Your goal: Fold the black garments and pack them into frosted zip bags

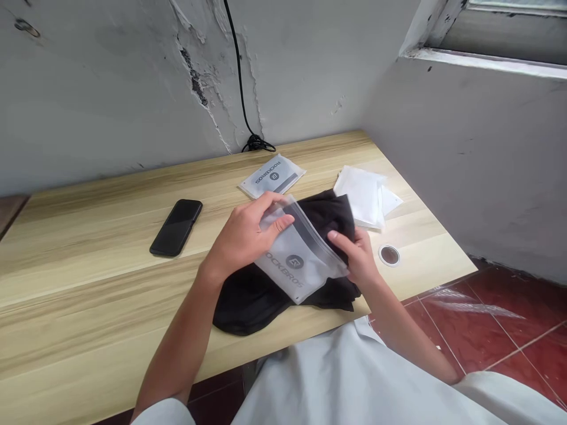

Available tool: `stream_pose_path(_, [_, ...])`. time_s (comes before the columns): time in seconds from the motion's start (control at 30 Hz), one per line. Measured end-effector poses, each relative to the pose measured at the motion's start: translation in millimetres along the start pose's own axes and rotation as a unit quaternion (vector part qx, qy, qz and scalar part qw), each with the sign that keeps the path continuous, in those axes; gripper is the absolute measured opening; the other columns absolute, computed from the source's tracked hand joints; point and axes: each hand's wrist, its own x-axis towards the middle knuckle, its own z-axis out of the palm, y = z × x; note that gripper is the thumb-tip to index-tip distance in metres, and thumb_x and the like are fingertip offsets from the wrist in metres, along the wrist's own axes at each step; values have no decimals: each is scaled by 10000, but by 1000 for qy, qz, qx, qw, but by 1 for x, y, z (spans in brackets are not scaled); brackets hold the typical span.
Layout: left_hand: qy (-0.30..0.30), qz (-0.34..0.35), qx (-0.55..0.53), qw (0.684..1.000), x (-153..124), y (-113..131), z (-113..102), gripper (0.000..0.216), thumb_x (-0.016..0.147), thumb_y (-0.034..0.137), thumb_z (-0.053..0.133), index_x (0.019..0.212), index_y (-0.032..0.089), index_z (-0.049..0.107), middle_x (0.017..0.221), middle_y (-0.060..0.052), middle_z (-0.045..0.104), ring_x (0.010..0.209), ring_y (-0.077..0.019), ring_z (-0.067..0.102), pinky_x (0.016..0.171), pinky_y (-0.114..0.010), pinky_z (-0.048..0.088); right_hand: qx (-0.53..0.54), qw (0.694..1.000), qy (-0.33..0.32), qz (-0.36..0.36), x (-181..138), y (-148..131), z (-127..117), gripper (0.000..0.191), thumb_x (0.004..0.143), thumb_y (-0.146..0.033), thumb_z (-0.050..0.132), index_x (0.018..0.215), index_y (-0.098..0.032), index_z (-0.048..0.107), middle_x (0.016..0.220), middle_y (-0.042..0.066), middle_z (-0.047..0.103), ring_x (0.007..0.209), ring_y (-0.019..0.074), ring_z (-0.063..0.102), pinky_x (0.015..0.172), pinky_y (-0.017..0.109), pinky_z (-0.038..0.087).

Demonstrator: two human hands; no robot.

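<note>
A translucent zip bag printed ROCKBROS (pixel 295 264) lies over a black fabric garment (pixel 250 301), which also bulges out from the bag's far end. My left hand (pixel 243 235) is on top of the bag's left side, with its fingers curled over the plastic. My right hand (pixel 355 258) pinches the bag's right edge near the zip seal, close to the black cloth. How far the garment sits inside the bag is hard to tell.
A second ROCKBROS bag (pixel 271 177) and white packets (pixel 362 196) lie beyond my hands on the light wooden desk (pixel 88 260). A black phone (pixel 176 227) lies left, a round grommet (pixel 389 255) right. Walls border the desk's far and right sides.
</note>
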Motion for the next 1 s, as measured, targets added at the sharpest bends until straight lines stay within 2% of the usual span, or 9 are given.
stream_pose_path(0.1, [-101, -31, 29, 994, 2, -12, -7, 436, 991, 437, 609, 1407, 307, 590, 780, 39, 658, 721, -184, 643, 657, -296, 467, 27, 996, 86, -7, 8, -6, -10, 371, 733, -546, 870, 896, -250, 716, 805, 2, 722, 743, 223, 683, 633, 343, 553])
stream_pose_path(0.2, [-168, -41, 44, 984, 3, -19, -8, 607, 976, 447, 623, 1555, 341, 476, 1056, -16, 742, 926, -237, 706, 762, -342, 521, 23, 995, 100, -13, 17, -12, -19, 437, 791, -631, 813, 1026, -276, 714, 847, 5, 733, 780, 235, 714, 592, 340, 571])
stream_pose_path(0.27, [-129, -27, 0, 991, 5, -22, -3, 616, 962, 470, 656, 1540, 323, 501, 1380, -72, 682, 1212, -286, 666, 925, -384, 541, 26, 997, 74, -12, 20, -14, -22, 456, 799, -669, 798, 1025, -281, 716, 837, 4, 725, 777, 232, 717, 581, 337, 578])
stream_pose_path(0.33, [-87, -19, -114, 989, 8, -21, 6, 664, 930, 509, 709, 1527, 291, 515, 1514, -103, 606, 1372, -310, 589, 1042, -406, 528, 19, 1000, 11, -9, 20, -14, -21, 452, 790, -671, 812, 982, -270, 727, 840, 10, 728, 796, 236, 721, 625, 354, 600])
stream_pose_path(0.43, [-97, -53, -303, 947, 13, -16, 24, 821, 828, 514, 833, 1538, 263, 507, 1422, -125, 685, 1310, -319, 654, 1047, -429, 563, -51, 992, -115, -18, 16, -15, -13, 387, 816, -606, 827, 928, -246, 743, 871, 19, 742, 840, 245, 722, 731, 392, 618])
stream_pose_path(0.53, [-88, -88, -392, 912, 17, -13, 35, 632, 753, 434, 910, 1309, 217, 705, 1271, -108, 768, 1178, -314, 727, 1004, -436, 601, -145, 972, -179, -54, 14, -14, -8, 362, 850, -514, 825, 1094, -258, 747, 1049, 37, 768, 997, 276, 726, 869, 435, 615])
stream_pose_path(0.7, [32, -148, -457, 876, 22, -20, 26, 413, 638, 319, 956, 973, 195, 747, 1007, -52, 804, 957, -267, 772, 829, -376, 653, -297, 927, -227, -20, 14, 5, -21, 790, 782, -369, 887, 1484, -278, 537, 1469, 123, 632, 1281, 317, 647, 1075, 529, 542])
stream_pose_path(0.87, [70, -185, -448, 872, 24, -27, 4, 375, 633, 314, 933, 913, 205, 708, 910, -24, 779, 838, -225, 762, 724, -319, 638, -360, 905, -224, 28, 13, 22, -29, 648, 839, -264, 787, 1447, -237, 564, 1176, 100, 736, 1025, 266, 692, 946, 510, 588])
stream_pose_path(1.0, [77, -192, -424, 882, 23, -30, -9, 355, 648, 349, 922, 910, 222, 718, 938, -30, 777, 849, -226, 755, 716, -320, 633, -265, 933, -241, 8, 18, 7, -34, 449, 873, -290, 737, 1314, -247, 664, 1058, 51, 700, 884, 219, 698, 848, 447, 623])
